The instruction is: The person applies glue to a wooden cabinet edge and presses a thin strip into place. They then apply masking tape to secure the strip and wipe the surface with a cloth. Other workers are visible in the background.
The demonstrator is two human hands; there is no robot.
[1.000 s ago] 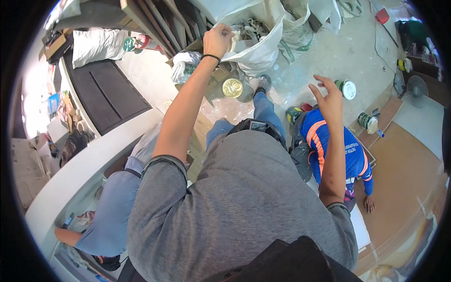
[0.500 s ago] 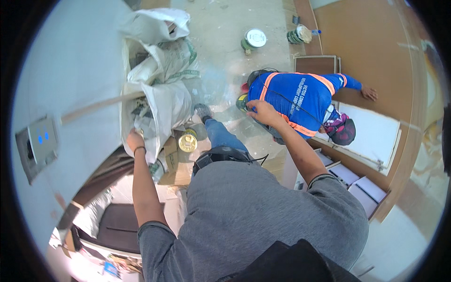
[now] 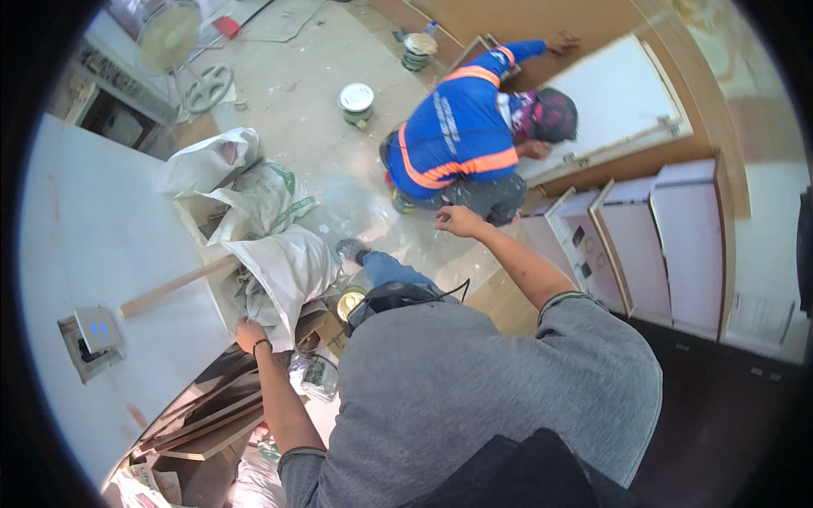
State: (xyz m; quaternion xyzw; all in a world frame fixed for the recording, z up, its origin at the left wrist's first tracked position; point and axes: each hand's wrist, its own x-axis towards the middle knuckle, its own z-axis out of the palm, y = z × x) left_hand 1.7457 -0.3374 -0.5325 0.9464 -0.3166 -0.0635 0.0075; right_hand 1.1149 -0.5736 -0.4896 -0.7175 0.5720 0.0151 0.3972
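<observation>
My left hand [image 3: 251,335], a dark band at its wrist, is closed beside the lower edge of an open white sack [image 3: 292,269] filled with scraps. What its fingers hold, if anything, is hidden. Out in front of me, my right hand [image 3: 461,222] has its fingers drawn together near the crouching co-worker's leg. Anything in that pinch is too small to name. The co-worker [image 3: 461,127], in a blue shirt with orange bands, leans over a white hinged panel [image 3: 605,118], one hand on the brown board behind it.
More white sacks [image 3: 269,199] line the low white wall [image 3: 110,229], where a wooden strip [image 3: 174,286] juts out. Paint buckets [image 3: 356,102] stand ahead. Loose boards [image 3: 207,423] lie at lower left; an open white cabinet [image 3: 627,245] is at right.
My view has turned, bringing a fan and more cabinet into sight. The co-worker's second hand now shows by the white panel. My right hand's fingers have drawn together; my left stays by the sack.
</observation>
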